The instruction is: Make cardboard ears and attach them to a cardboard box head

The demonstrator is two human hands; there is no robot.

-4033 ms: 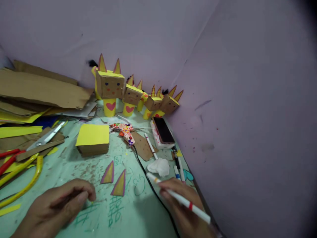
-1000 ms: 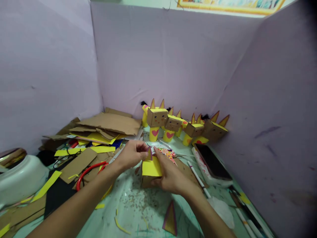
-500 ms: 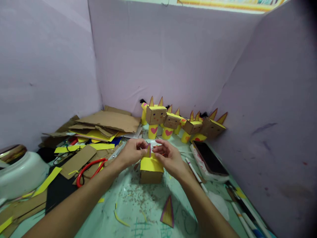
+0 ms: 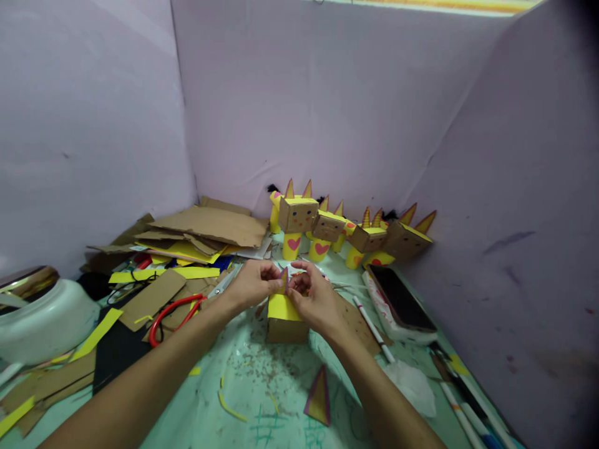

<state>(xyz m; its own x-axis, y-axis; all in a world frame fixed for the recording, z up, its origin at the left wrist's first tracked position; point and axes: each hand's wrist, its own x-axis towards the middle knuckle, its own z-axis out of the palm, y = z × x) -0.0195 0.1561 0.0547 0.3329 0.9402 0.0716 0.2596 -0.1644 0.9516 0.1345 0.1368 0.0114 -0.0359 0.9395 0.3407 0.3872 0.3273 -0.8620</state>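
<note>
A small cardboard box with a yellow paper top sits on the table before me. Standing upright on that top is a yellow cardboard triangle with a purple edge. My left hand pinches its left side between thumb and fingers. From the other side my right hand is closed, its thumb and fingertips at the triangle's right edge; part of this contact is hidden. A second purple-edged triangle lies flat on the table, nearer to me.
Box-headed yellow figures with horns stand along the back. Cardboard sheets, red-handled scissors and a white pot crowd the left. On the right are a phone, a marker and crumpled tissue.
My right hand has moved in to the triangle, its fingers closing at the edge. My left hand keeps its pinch. The view has shifted slightly.
</note>
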